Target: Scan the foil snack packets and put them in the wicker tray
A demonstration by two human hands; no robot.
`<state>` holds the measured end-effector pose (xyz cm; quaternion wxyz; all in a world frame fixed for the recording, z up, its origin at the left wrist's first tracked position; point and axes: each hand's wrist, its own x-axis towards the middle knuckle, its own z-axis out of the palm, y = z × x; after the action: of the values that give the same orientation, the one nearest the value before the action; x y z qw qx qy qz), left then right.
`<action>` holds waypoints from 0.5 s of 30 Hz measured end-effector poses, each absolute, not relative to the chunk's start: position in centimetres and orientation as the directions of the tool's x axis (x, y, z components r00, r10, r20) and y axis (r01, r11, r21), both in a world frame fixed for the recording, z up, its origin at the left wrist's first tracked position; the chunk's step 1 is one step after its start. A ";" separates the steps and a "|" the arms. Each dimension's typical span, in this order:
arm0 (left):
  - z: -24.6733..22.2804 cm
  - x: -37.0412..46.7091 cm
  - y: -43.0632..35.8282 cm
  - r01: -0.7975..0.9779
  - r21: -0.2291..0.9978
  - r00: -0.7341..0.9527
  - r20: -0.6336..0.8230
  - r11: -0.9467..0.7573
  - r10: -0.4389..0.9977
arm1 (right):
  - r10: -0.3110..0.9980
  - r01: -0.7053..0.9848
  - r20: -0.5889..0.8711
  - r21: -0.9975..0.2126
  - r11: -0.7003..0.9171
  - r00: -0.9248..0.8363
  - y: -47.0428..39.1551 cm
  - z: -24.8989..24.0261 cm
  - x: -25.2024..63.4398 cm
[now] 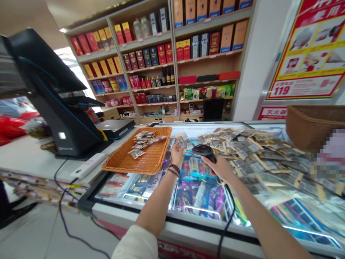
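My left hand (pixel 177 154), with a dark bead bracelet on the wrist, is closed at the edge of a small grey-and-tan packet (pixel 184 139). In my right hand (pixel 219 167) is a black barcode scanner (pixel 202 149), its head pointing left towards that packet. A dark cable runs down from the scanner over the front edge. To the left of my left hand stands an orange woven basket (pixel 118 162) with several similar packets (pixel 142 141) in it. A large spread of packets (pixel 246 149) covers the glass top to the right.
Under the glass of the freezer (pixel 199 207) are colourful wrapped goods. At left stand a black checkout terminal (pixel 51 93), a flat scale (pixel 115 127) and a white power strip (pixel 88 166). A brown basket (pixel 309 124) is at right. Shelves (pixel 151 66) of boxes rise behind.
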<state>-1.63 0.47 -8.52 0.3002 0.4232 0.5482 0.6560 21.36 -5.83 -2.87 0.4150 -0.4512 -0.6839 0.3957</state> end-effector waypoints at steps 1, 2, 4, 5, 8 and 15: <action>-8.6 -1.9 0.6 0.058 0.978 -0.487 0.205 -0.202 0.849 | 0.945 0.307 0.210 -0.909 0.283 -0.251 -5.9 -2.9 21.2; -8.7 -2.1 0.6 0.046 0.981 -0.514 0.184 -0.188 0.838 | 0.944 0.324 0.210 -0.901 0.288 -0.255 -6.0 -2.9 21.0; -8.7 -2.3 0.7 0.064 0.983 -0.536 0.182 -0.175 0.824 | 0.942 0.354 0.210 -0.887 0.296 -0.262 -6.3 -2.8 20.9; -8.7 -2.4 0.7 0.088 0.981 -0.538 0.193 -0.173 0.821 | 0.942 0.365 0.208 -0.882 0.298 -0.264 -6.4 -2.7 20.9; -8.6 -2.3 0.5 0.124 0.976 -0.532 0.218 -0.179 0.818 | 0.940 0.390 0.214 -0.868 0.307 -0.264 -6.6 -2.6 21.0; -8.3 -2.1 -0.1 0.103 0.979 -0.539 0.204 -0.176 0.817 | 0.940 0.398 0.205 -0.865 0.305 -0.273 -6.7 -2.6 21.0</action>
<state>-2.12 -0.10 -8.32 0.2718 0.3958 0.5817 0.6566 21.01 -6.68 -2.63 0.3787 -0.4690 -0.7133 0.3574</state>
